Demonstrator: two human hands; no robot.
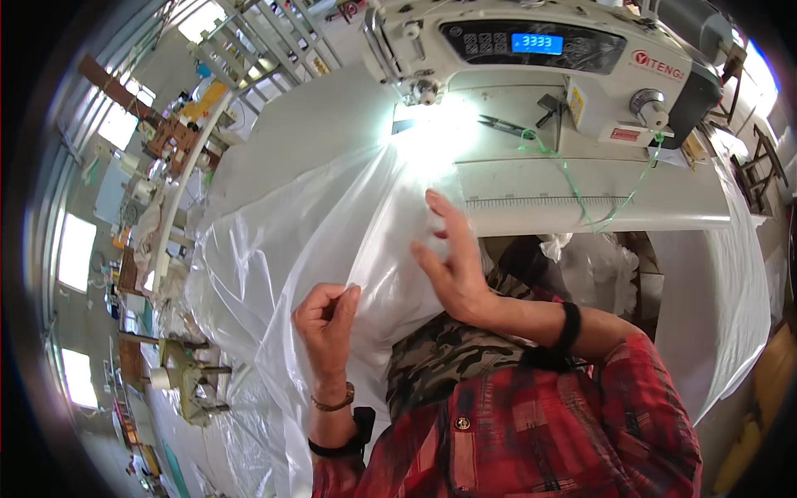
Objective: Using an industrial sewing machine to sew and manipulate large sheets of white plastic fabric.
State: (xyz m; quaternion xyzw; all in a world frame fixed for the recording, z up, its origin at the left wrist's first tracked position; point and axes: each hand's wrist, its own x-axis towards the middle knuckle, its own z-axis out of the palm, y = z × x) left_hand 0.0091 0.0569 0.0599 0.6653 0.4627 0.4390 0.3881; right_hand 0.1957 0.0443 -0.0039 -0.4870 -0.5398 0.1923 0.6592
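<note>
A white, glossy sheet of fabric or film (pixel 286 224) runs from under the bright lamp of the sewing machine (pixel 531 41) down over the table's left front and into my lap. My left hand (pixel 326 319) pinches a folded edge of this sheet between thumb and fingers. Nearer the machine, my right hand (pixel 452 266) hovers at or just above the sheet, its fingers apart and nothing held in them. Glare from the lamp hides the needle and presser foot, so I cannot tell how the sheet lies there.
Dark tweezers or snips (pixel 506 127) lie on the machine bed, right of the lamp. A green cord (pixel 569 174) loops from the machine over the table's front edge, past a printed ruler strip (pixel 540 200). More white sheeting (pixel 714 282) hangs at the right. Metal racks (pixel 257 41) stand far left.
</note>
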